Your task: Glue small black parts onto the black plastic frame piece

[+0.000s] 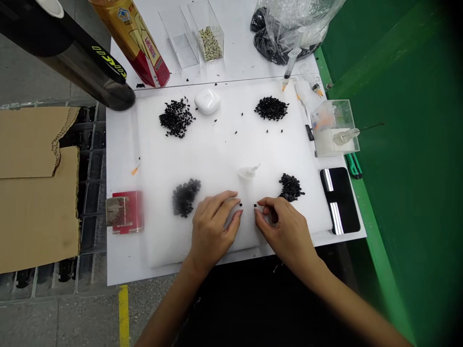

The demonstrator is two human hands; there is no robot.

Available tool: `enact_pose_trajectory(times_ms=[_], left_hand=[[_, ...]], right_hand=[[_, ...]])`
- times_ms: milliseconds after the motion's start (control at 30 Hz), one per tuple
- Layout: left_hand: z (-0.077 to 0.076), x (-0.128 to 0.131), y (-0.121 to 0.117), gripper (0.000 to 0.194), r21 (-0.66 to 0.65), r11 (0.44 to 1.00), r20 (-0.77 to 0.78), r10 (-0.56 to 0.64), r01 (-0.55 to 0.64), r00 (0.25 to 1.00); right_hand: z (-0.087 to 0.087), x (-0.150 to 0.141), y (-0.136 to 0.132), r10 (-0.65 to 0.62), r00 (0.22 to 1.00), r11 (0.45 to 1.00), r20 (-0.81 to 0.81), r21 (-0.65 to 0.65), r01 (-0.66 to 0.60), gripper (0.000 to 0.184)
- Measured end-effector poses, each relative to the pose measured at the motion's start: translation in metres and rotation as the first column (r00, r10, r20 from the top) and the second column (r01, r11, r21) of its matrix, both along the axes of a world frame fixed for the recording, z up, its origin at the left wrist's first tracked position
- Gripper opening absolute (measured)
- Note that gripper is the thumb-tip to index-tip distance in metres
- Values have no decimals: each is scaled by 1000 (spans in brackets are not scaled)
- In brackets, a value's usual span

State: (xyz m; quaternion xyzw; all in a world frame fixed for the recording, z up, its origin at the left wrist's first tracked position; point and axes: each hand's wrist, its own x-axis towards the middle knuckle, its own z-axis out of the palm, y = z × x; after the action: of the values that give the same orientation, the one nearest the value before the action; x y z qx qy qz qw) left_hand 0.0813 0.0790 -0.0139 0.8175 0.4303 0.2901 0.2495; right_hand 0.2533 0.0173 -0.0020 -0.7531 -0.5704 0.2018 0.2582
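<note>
Above the front of a white foam pad (224,144), my left hand (213,224) pinches a tiny black square piece (240,205) between fingertip and thumb. Facing it across a small gap, my right hand (285,226) pinches a second tiny black square piece (255,206). Just beyond my fingers is a small white dispenser with a thin tip (249,171). One pile of black square pieces (185,197) lies left of my left hand, and another pile (291,187) sits beside my right hand. Two heaps of smaller black parts (176,118) (272,108) rest farther back.
A white earbud case (207,101) stands on the pad. Around it are a tall dark bottle (83,58), a yellow-red carton (139,48), clear boxes (211,41), syringes (291,60), a phone (340,200) and a red box (132,212). A green wall (408,144) borders the right side.
</note>
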Motion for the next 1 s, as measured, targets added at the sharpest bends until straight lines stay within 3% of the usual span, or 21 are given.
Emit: enact_pose_trajectory(times_ms=[433, 1000], left_hand=[[1, 1, 1, 29, -4, 1000, 15, -6, 6, 1000], [1, 3, 0, 18, -1, 1000, -18, -3, 3, 1000]], right_hand=[[1, 2, 3, 79, 996, 996, 40, 32, -80, 12], [-3, -1, 4, 75, 987, 991, 141, 104, -90, 14]])
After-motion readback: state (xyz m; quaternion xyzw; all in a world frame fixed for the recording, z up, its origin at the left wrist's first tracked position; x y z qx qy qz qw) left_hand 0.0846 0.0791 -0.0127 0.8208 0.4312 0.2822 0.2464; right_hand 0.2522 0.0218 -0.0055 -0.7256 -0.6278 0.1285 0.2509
